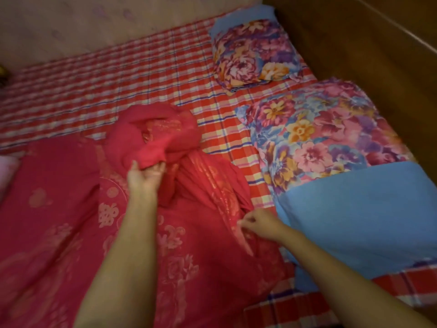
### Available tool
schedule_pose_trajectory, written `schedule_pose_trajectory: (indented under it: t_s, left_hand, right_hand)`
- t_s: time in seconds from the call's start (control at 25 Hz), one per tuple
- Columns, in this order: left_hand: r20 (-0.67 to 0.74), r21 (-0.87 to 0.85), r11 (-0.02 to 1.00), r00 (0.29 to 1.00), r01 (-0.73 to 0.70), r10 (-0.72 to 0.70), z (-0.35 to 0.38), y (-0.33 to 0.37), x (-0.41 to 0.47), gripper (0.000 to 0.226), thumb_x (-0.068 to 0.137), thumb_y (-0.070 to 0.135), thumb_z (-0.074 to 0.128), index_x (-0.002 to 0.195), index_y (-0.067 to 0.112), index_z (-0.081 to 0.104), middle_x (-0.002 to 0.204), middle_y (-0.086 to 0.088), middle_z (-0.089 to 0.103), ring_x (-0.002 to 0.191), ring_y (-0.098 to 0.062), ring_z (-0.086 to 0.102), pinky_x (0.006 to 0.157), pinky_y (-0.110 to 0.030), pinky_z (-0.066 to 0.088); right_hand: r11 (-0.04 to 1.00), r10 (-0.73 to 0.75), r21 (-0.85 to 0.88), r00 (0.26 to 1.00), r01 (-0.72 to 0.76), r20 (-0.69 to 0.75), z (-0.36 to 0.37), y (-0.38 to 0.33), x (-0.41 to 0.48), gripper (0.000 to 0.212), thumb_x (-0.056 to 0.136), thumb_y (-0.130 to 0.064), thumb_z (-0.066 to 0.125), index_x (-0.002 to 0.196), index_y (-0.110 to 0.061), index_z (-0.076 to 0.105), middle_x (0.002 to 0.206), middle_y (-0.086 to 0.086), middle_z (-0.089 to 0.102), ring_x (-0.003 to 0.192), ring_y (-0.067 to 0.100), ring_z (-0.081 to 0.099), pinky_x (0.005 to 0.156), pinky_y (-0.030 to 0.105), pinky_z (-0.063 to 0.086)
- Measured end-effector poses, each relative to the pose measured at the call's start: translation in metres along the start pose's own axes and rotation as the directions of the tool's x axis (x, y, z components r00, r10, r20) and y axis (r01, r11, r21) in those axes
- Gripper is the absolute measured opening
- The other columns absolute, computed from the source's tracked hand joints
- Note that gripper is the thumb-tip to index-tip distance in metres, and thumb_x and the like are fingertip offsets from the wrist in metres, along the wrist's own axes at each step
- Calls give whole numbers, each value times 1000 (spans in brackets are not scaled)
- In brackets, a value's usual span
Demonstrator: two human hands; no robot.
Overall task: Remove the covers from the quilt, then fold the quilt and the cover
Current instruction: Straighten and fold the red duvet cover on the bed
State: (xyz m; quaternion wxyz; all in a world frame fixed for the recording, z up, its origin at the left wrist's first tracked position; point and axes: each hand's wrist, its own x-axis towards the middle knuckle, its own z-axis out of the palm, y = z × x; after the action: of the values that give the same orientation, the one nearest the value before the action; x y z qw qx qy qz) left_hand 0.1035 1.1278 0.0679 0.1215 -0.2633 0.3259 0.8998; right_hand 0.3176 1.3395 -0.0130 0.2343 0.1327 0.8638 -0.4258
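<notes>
Head view, looking down onto the bed.

Bed: red checked sheet (pixel 118 74) covers the mattress. A wall (pixel 71 24) runs along the far side and a wooden board (pixel 354 55) along the right.

Task item: the red cover (pixel 59 209), printed with pale gold flowers and characters, lies on the near left part of the bed. Its left part is spread fairly flat. Its right part is drawn into long folds that run up to a bunch (pixel 156 131) of the same red cloth, heaped near the middle of the sheet. Cannot tell from this view whether a quilt is inside the cover.

Left hand (pixel 145 175): reached forward to the near edge of the bunch, thumb up, fingers curled into a fold of the red cloth and gripping it. Forearm lies over the patterned part of the cover.

Right hand (pixel 257 223): lower and to the right, at the right edge of the cover, just beside the blue cloth. Fingers curled in, fingertips together on the red cloth; it reads as a pinch on the edge, though this spot is somewhat blurred.

Other items: a flowered pillow (pixel 255 53) at the far right of the bed. Nearer than it, a folded flowered blanket (pixel 326 133) with a wide blue band (pixel 359 209) along its near end. The cover's right edge comes close to this blue band. A pink thing (pixel 7 171) shows at the left edge of the frame, too cut off to identify.
</notes>
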Motion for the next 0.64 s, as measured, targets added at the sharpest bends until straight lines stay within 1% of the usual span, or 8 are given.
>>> schedule_pose_trajectory:
  t_s: [0.12, 0.24, 0.32, 0.4, 0.44, 0.52, 0.56, 0.64]
  left_hand:
    - [-99, -110, 970, 973, -218, 208, -8, 80, 5, 40, 102, 33, 20, 106, 12, 54, 146, -11, 41, 135, -25, 38, 108, -42, 29]
    - [-252, -16, 955, 926, -295, 282, -46, 118, 23, 46, 102, 35, 18, 139, 16, 40, 150, -6, 35, 139, -21, 32, 113, -39, 24]
    - [-310, 130, 973, 924, -192, 224, -71, 122, 35, 50, 102, 38, 18, 146, 16, 28, 154, -7, 28, 141, -22, 27, 114, -40, 22]
    - [-302, 329, 944, 948, 9, 96, -81, 102, 41, 51, 102, 37, 27, 147, 14, 26, 153, -12, 28, 140, -28, 29, 111, -43, 26]
    - [-269, 465, 880, 962, 94, 39, -74, 88, 44, 49, 101, 34, 34, 145, 12, 32, 148, -14, 36, 136, -30, 36, 105, -42, 34]
    - [-167, 738, 661, 986, 133, -12, -49, 55, 49, 46, 96, 32, 49, 134, 5, 47, 132, -15, 54, 118, -26, 54, 85, -31, 47]
    - [-111, 842, 531, 994, 96, -3, -35, 40, 54, 52, 90, 36, 58, 130, 4, 51, 126, -14, 59, 110, -23, 58, 80, -27, 49]
    - [32, 985, 166, 996, -46, 89, -21, 19, 70, 81, 74, 44, 75, 138, 6, 43, 132, -13, 53, 117, -24, 53, 93, -31, 45]
  right_hand:
    - [994, 107, 64, 945, -91, -309, -17, -23, 48, 18, 87, -10, 55, 84, -16, 72, 90, 6, 72, 93, 23, 65, 76, 27, 44]
    - [981, 171, 142, 921, -129, -349, -26, -43, 91, 31, 86, -1, 51, 110, -12, 68, 111, 7, 69, 106, 23, 62, 85, 22, 42]
    - [953, 242, 245, 930, -175, -276, -24, -49, 120, 45, 85, -16, 64, 130, -12, 55, 125, 7, 61, 116, 23, 57, 95, 25, 41]
    - [869, 357, 423, 917, -256, -179, -20, -60, 138, 78, 75, -27, 77, 140, -8, 39, 128, 10, 56, 119, 27, 54, 99, 32, 43]
    - [863, 344, 442, 925, -243, -163, -15, -69, 149, 78, 73, -19, 78, 139, -5, 40, 120, 11, 58, 113, 26, 58, 93, 29, 47]
    - [953, 127, 296, 966, -56, -227, -1, -97, 156, 61, 75, 7, 64, 134, -1, 48, 105, 8, 61, 89, 9, 65, 76, 13, 46]
    - [981, -36, 176, 976, 75, -214, 9, -115, 155, 62, 76, 12, 56, 135, -4, 48, 107, 8, 63, 88, 5, 64, 77, 8, 44]
    - [933, -339, -133, 941, 334, -20, 36, -145, 147, 69, 77, 10, 46, 140, -18, 44, 119, 12, 62, 108, 18, 59, 93, 19, 41]
